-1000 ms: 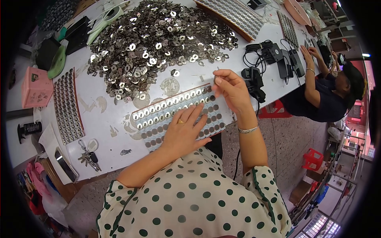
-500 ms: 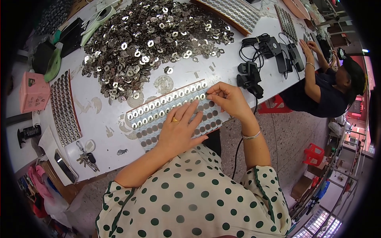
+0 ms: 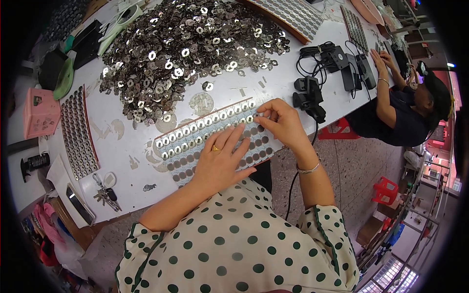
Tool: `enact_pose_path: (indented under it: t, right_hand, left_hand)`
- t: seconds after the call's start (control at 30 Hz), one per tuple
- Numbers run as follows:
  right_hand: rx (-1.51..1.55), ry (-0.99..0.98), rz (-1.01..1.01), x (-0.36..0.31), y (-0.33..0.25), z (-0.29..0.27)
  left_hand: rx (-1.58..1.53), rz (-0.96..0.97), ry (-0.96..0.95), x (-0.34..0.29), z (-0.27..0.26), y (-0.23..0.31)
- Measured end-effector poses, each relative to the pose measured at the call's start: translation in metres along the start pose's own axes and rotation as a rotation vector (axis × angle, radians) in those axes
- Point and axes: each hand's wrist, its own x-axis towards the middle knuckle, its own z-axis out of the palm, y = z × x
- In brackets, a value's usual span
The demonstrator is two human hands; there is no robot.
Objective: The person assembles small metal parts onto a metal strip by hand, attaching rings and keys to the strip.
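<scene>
In front of me lies a flat tray [image 3: 183, 161] with a reddish edge. Its two far rows hold shiny silver discs with slotted centres, while dark round spots show in the nearer rows. My left hand [image 3: 218, 158] rests across the tray's middle, fingers spread, covering part of the rows. At the tray's right end, my right hand [image 3: 282, 124] is closed, thumb and forefinger pinched beside the second row. Whatever is between those fingertips is too small to make out. Beyond the tray spreads a large heap of loose metal discs [image 3: 181, 53].
Filled trays lie at the left [image 3: 79, 134] and back right [image 3: 288, 17]. Black adapters with cables [image 3: 309, 97] sit right of my hand. Keys [image 3: 107, 196] and a phone [image 3: 79, 205] lie at the left front. A co-worker [image 3: 403, 105] sits at the far right.
Hardly anything differs. My right hand has shifted very slightly, still pinching at the tray's right end, and my left hand stays in place.
</scene>
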Motion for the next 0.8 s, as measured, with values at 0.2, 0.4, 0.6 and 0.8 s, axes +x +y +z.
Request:
enact_pose_path:
  t: [0.2,0.4,0.6,0.8]
  right_hand:
    - [-0.04,0.01,-0.122,-0.003,0.005,0.002]
    - [-0.129,-0.101,-0.156,0.002,-0.004,-0.003]
    - [-0.218,-0.111,-0.141,0.002,-0.011,-0.004]
    - [-0.213,-0.164,-0.043,-0.002,-0.008,-0.011]
  left_hand:
    - [0.027,0.002,0.013,0.001,-0.002,0.001]
    - [0.027,0.007,0.015,-0.002,-0.003,0.001]
    - [0.006,0.007,0.003,-0.002,-0.002,0.003]
    - [0.026,0.032,0.007,-0.003,0.002,0.003]
